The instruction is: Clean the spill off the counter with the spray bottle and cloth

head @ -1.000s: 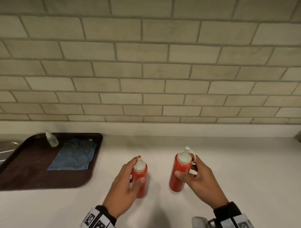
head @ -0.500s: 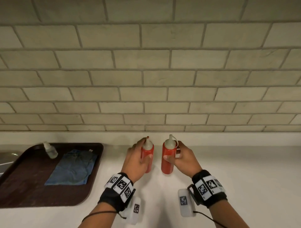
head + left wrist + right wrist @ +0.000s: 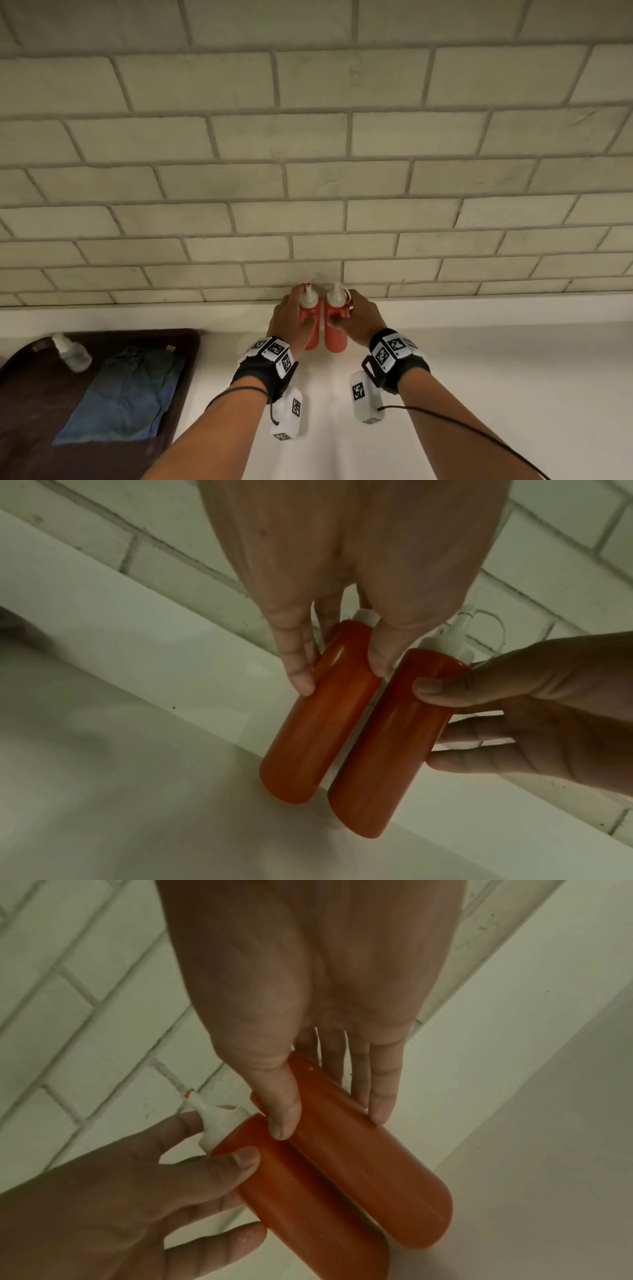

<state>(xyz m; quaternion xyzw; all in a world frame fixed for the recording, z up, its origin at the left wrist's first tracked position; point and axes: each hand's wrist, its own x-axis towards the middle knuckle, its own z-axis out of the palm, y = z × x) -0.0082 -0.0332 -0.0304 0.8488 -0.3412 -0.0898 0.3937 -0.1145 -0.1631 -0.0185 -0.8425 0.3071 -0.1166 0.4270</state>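
— What's in front of them, biggest first?

— A pale brick-tiled wall (image 3: 308,137), then the white counter (image 3: 496,394) running under it. On the counter's left sits a dark brown tray (image 3: 30,411).

— And the cleaning things?

— Both on that tray. The blue cloth (image 3: 126,401) lies crumpled across its middle, and the small clear spray bottle (image 3: 72,353) lies on its side just beside the cloth, toward the tray's back edge. Well apart from the hands.

— The hands, then?

— Both reach to the back of the counter, near the wall. The left hand (image 3: 291,322) wraps its fingers and thumb round the left red squeeze bottle (image 3: 310,318). The right hand (image 3: 359,322) grips the right red squeeze bottle (image 3: 337,329) the same way, thumb across the front.

— Are the bottles apart?

— Side by side, upright, pressed together or nearly; their bases look to be on the counter.
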